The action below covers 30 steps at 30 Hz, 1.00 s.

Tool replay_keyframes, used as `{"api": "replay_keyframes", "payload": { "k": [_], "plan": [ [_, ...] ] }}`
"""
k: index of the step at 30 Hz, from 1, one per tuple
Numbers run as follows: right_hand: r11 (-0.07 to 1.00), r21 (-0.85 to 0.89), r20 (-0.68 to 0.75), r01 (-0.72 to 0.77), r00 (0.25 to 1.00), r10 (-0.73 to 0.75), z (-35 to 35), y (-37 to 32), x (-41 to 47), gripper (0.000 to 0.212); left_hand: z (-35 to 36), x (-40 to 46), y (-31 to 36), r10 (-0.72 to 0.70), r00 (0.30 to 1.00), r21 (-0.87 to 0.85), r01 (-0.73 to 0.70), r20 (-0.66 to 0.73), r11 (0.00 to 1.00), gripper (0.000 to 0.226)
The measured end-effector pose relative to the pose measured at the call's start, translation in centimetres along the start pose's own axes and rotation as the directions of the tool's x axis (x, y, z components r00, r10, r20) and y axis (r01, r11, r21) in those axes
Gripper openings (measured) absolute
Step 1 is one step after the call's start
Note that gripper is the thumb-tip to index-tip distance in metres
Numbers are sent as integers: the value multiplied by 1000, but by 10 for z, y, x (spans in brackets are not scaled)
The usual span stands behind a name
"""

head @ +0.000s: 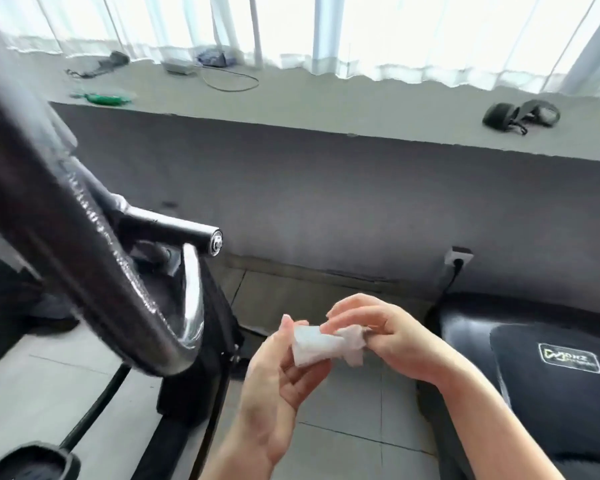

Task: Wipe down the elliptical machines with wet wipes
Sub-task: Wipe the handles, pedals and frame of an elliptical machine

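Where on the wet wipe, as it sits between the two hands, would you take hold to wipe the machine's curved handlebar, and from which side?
Judging by its pose, grip the wet wipe at the bunched right end, where the right hand already pinches it. Come from the right, leaving the broader folded left part, resting against the left hand, free as a pad facing the handlebar.

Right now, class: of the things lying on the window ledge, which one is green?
The green item at the ledge's far left. The dark strap at the right and the cable and grey objects near the curtain are not green.
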State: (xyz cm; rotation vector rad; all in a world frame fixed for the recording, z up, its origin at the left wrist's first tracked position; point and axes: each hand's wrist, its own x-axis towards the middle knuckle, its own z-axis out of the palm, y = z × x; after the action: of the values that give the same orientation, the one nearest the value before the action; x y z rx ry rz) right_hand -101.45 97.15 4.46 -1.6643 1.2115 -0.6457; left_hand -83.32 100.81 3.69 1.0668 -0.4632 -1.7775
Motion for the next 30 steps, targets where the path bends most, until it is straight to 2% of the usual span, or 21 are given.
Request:
{"api": "replay_keyframes", "payload": {
  "k": [1,3,4,6,8,10,12,14,16,18,20,21,22,23,25,26,27,30],
  "plan": [
    [1000,-26,78,-12,997,14,-12,-1,3,55,6,11,1,12,1000,46,-13,10,999,46],
    [999,36,187,-40,982,32,-34,1,12,51,17,34,2,57,998,155,-58,10,986,40],
    [995,94,197,-42,980,23,-41,3,17,49,22,42,3,85,996,199,-81,-13,977,33],
    [962,268,127,-60,991,26,-47,12,35,49,29,57,5,165,984,244,-144,-67,959,21],
    [932,343,81,-118,992,96,-44,17,65,48,37,70,10,264,954,245,-225,-142,943,14],
    [932,341,108,-121,990,89,-34,18,100,28,41,83,15,366,898,226,-315,-245,922,8],
    [888,453,154,-77,988,7,-22,14,136,14,43,100,21,448,817,229,-388,-363,893,9],
    [806,588,228,-74,971,-77,-13,6,169,11,43,116,28,484,732,213,-438,-479,873,16],
    [765,639,254,-75,960,-118,-9,1,202,21,40,133,30,485,648,175,-484,-587,858,30],
    [845,535,238,3,959,-154,-6,0,232,23,41,145,28,451,524,156,-512,-722,845,35],
    [930,291,267,222,915,-302,2,-1,255,13,39,152,22,394,350,151,-555,-850,818,25],
    [927,179,309,328,876,-370,10,-2,263,5,39,152,17,351,255,151,-573,-901,806,15],
    [890,85,324,447,833,-449,18,-5,271,8,38,149,13,322,162,171,-586,-933,792,9],
    [810,12,306,586,769,-561,26,-7,278,19,38,145,9,300,73,199,-597,-951,777,8],
    [591,-85,299,802,587,-753,46,-7,292,37,43,137,-1,246,-75,239,-618,-966,749,10],
    [498,-122,320,858,509,-799,58,-2,299,42,46,132,-6,222,-142,262,-624,-965,736,11],
    [451,-140,355,882,470,-808,68,2,302,45,48,126,-10,209,-205,292,-625,-956,724,13],
    [465,-112,436,878,464,-771,86,15,292,48,47,107,-15,190,-342,374,-626,-920,685,24]
  ]
}}
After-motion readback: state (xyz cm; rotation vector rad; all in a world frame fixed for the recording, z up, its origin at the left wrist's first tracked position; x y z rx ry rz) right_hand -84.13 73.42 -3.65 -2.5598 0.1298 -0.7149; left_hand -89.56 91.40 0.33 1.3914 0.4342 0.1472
